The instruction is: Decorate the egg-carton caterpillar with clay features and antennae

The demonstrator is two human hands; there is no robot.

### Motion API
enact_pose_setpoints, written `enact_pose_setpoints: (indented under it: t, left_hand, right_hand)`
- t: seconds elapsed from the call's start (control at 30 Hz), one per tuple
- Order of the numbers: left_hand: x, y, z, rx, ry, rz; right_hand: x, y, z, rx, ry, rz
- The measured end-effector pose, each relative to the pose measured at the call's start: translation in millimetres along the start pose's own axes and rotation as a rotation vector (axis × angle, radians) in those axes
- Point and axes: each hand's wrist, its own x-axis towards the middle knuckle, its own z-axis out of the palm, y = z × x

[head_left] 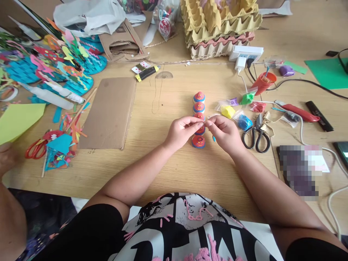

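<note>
My left hand and my right hand meet fingertip to fingertip over a column of small red clay figures. Thumb and forefinger of each hand are pinched together; whatever lies between them is too small to make out. Several figures stand in the row, each with a yellow smiling face and a blue rim, such as the top figure and the nearest figure. My fingers partly cover the middle ones. A small blue tip shows just below my right hand; I cannot tell whether it is held.
Bagged yellow clay, blue clay and black-handled scissors lie to the right, near a red cup and cables. Cardboard and paper scraps lie left. Egg trays stand behind. Another person's hand is at far left.
</note>
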Motion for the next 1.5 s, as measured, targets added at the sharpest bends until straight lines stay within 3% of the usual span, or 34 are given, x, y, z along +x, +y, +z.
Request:
enact_pose_setpoints:
  t: [0.2,0.6,0.83,1.1,1.5]
  left_hand:
    - [1.3,-0.1,-0.2,-0.034,0.035,-0.036]
    - [-0.2,-2.8,-2.8,0.01,-0.018,-0.045]
    - [-0.3,7.1,-2.8,-0.001,0.017,-0.003]
    - [-1.8,2.6,-0.3,0.001,-0.067,0.082]
    - [-0.2,6.6,-1.7,0.077,0.012,0.151]
  right_hand:
    - [0.6,5.4,-2.3,0.061,0.014,-0.023]
    - [-1.8,11.7,-1.9,-0.106,0.027,-0.206]
    - [0.1,11.9,-5.3,-0.092,0.112,-0.073]
    - [0.7,2.4,-4.3,-0.136,0.069,-0.082]
    - [-2.1,4.7,-3.9,-0.026,0.085,-0.08]
